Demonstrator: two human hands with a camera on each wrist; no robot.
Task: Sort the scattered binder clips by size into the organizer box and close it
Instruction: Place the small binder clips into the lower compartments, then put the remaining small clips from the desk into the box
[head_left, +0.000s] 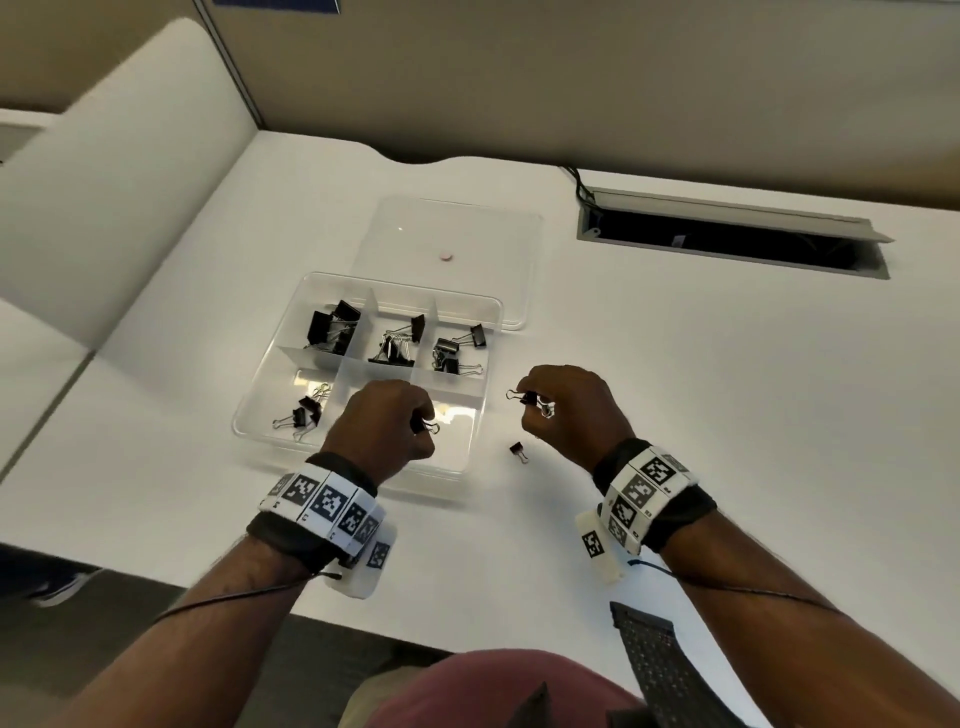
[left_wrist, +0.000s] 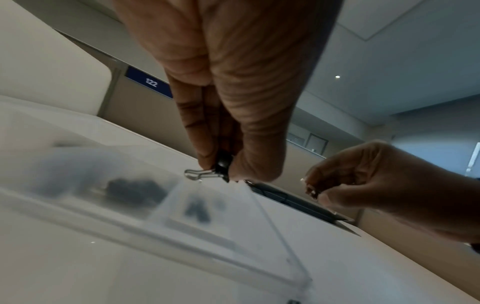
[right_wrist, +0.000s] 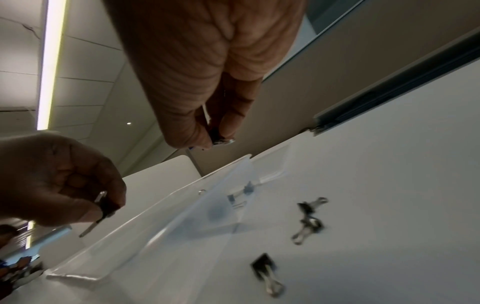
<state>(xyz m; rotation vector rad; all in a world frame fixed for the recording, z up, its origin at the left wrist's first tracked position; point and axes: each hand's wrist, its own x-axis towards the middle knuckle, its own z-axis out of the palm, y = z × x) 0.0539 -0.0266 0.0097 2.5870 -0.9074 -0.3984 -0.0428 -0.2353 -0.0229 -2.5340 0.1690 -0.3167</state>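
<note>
Hands hide their clips (bodies mostly covered).

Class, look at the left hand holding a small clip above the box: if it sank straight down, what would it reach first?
Probably the floor of the organizer box, front middle compartment. The left hand hovers over it with its binder clip; depth is uncertain.

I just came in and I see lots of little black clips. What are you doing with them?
A person is sorting binder clips by size into a clear organizer box on a white desk. The left hand pinches one small clip over the box, and the right hand holds another clip beside it. Loose clips still lie on the desk, one at. The lid lies behind the box, so the box is still open.
</note>
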